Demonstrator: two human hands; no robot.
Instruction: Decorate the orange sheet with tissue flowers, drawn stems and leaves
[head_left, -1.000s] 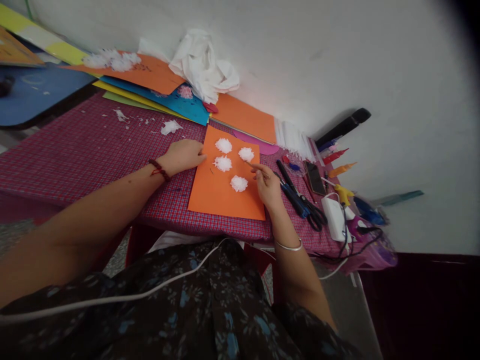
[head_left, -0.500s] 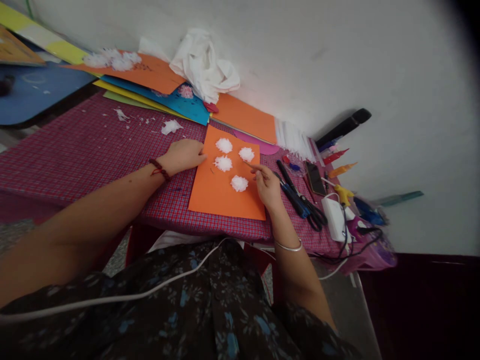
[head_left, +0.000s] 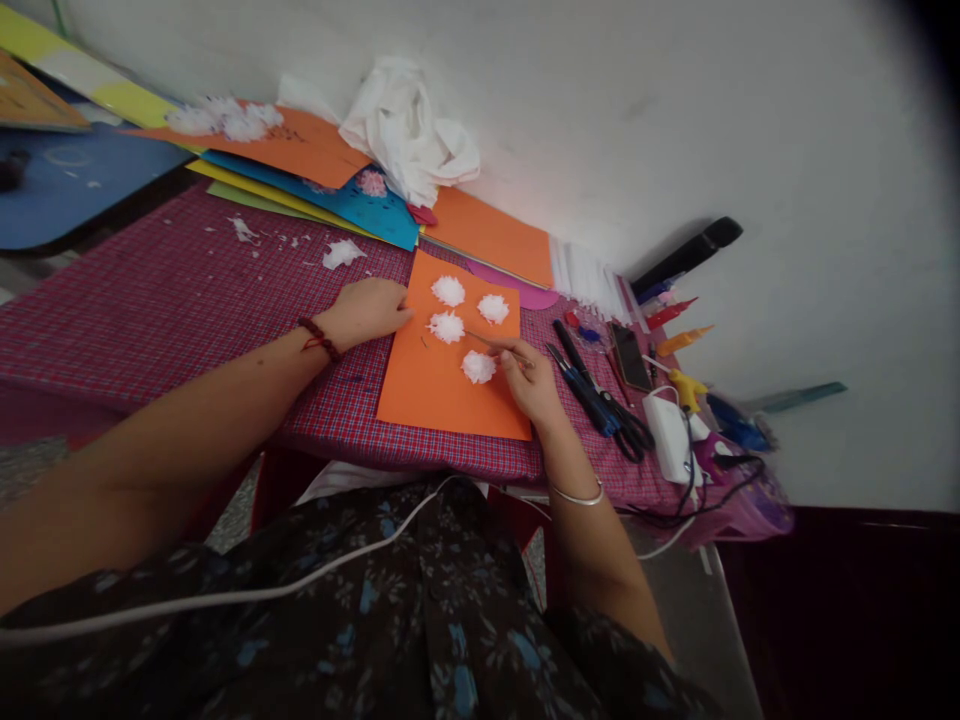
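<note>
A sheet of orange paper (head_left: 427, 395) lies on the table in front of me, bearing fluffy white paper flowers (head_left: 448, 291). Fingers bent, my left hand (head_left: 367, 309) holds the sheet at its left edge. My right hand (head_left: 529, 380) pinches a thin pencil-like stick (head_left: 484, 340) over the right half of the sheet. Its tip points left, close to the middle-left flower (head_left: 446, 327); whether it touches the paper I cannot tell. The lowest flower (head_left: 478, 367) is right beside my right fingertips. A short dark line (head_left: 424, 342) shows left of the flowers.
Right of the sheet lie a blue cutter (head_left: 589, 398), black-handled scissors (head_left: 634, 432), a phone (head_left: 630, 356) and a white power strip (head_left: 670, 437) with cables. Behind are coloured sheets (head_left: 375, 215), crumpled white cloth (head_left: 409, 130) and white paper strips (head_left: 585, 275). Paper scraps (head_left: 343, 254) lie left.
My right hand has shifted down and slightly left with the stick, whose tip has gone from the right-hand flower to near the middle-left one. My left hand stays put.
</note>
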